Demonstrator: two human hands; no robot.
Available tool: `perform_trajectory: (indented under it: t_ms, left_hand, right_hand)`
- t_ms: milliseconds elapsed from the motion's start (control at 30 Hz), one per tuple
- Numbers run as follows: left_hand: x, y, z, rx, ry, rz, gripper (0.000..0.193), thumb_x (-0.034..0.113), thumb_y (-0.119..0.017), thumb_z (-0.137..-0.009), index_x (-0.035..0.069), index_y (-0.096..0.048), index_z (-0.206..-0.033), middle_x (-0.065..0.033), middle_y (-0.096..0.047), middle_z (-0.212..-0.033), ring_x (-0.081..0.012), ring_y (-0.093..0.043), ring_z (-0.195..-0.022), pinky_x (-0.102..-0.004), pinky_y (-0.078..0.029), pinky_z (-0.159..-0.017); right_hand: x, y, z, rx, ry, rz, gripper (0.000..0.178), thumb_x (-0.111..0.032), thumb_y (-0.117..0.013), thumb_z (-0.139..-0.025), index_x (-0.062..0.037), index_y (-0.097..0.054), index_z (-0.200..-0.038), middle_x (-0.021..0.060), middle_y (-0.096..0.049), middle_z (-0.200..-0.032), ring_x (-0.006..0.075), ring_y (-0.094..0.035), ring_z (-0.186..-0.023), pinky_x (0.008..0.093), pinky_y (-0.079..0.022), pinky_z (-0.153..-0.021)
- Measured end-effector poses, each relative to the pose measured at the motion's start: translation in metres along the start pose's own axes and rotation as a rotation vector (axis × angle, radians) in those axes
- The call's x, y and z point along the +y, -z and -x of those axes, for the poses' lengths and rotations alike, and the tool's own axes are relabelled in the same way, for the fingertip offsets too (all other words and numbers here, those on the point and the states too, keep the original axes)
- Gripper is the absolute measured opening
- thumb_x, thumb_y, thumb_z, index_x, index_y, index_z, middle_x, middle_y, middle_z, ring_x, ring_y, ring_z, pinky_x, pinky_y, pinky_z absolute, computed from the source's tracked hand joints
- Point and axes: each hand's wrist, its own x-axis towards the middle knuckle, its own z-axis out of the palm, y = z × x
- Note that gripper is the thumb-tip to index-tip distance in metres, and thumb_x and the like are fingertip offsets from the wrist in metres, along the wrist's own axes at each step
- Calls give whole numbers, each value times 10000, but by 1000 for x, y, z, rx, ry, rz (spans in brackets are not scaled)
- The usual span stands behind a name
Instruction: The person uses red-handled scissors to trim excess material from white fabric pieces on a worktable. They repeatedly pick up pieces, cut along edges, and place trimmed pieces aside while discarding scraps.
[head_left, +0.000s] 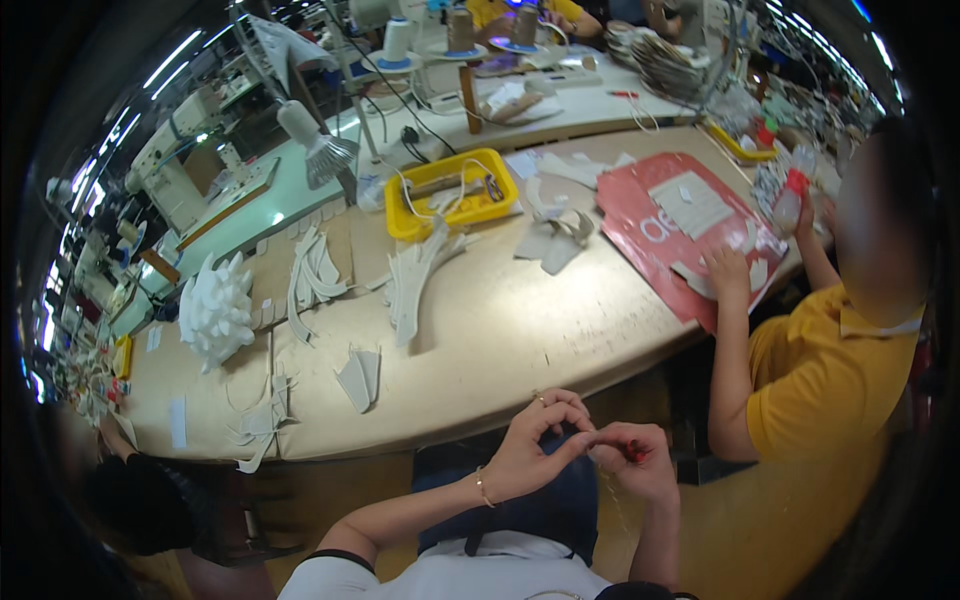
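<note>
Both my hands meet over my lap, just off the table's near edge. My left hand (540, 450) is closed in a pinch, its thumb and fingertips touching those of the right. Whatever lies in that pinch is too small to make out. My right hand (640, 462) curls around a small red thing (635, 452), mostly hidden in the palm. Below it hangs what looks like a thin pale strand (612, 490). Nearest on the table lie a few flat light-grey cut pieces (360, 380) and, farther off, a bundle of long pale pieces (410, 285).
Along the table (480, 350) are a yellow tray (408, 222), a white spiky bundle (215, 312), grey pieces (555, 243) and a red plastic sheet (650, 210). A co-worker in a yellow shirt (820, 370) works at the right, holding a red-capped bottle (790, 205). Sewing machines stand behind.
</note>
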Motion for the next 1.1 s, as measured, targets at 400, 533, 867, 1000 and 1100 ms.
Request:
perform_trajectory:
  t_ms: [400, 533, 867, 1000, 1100]
  left_hand:
    - [-32, 30, -57, -242, 101, 270, 176, 185, -677, -930, 46, -616, -1020, -28, -610, -1011, -111, -578, -939, -295, -466, -853]
    - [-86, 71, -136, -191, -301, -678, 364, 253, -686, -877, 81, -586, -1182, -136, -607, -1233, -313, -568, -1155, -430, -437, -975]
    - [-183, 124, -217, -238, -326, -1381, 101, 92, -531, -879, 30, -608, -904, -124, -666, -930, -277, -679, -860, -386, -527, -820]
    - [-170, 128, -221, -315, -319, -1451, 102, 101, -526, -879, 50, -614, -881, -105, -672, -904, -264, -680, -819, -381, -518, -801]
    - [-161, 132, -210, -365, -316, -1466, 98, 104, -523, -883, 68, -614, -883, -93, -674, -917, -243, -677, -841, -365, -509, -786]
  right_hand:
    - [14, 3, -36, 143, -72, -64, 79, -22, -697, -903, 26, -691, -965, 27, -693, -856, 58, -595, -775, 202, -476, -701]
    - [5, 17, -34, 261, -73, 65, 78, -6, -697, -892, 6, -689, -968, 18, -688, -863, 33, -556, -717, 188, -437, -643]
    - [38, 37, -157, 127, 138, 1187, 154, -125, -613, -918, -8, -597, -1015, 216, -596, -1291, 423, -626, -1027, 430, -501, -843]
    - [66, 32, -236, 66, 71, 1379, 150, -121, -586, -890, -53, -531, -1012, 176, -442, -1476, 408, -643, -916, 495, -511, -740]
    - [85, 32, -266, 53, 21, 1362, 159, -127, -575, -882, -53, -536, -1017, 179, -436, -1479, 404, -641, -940, 505, -510, -760]
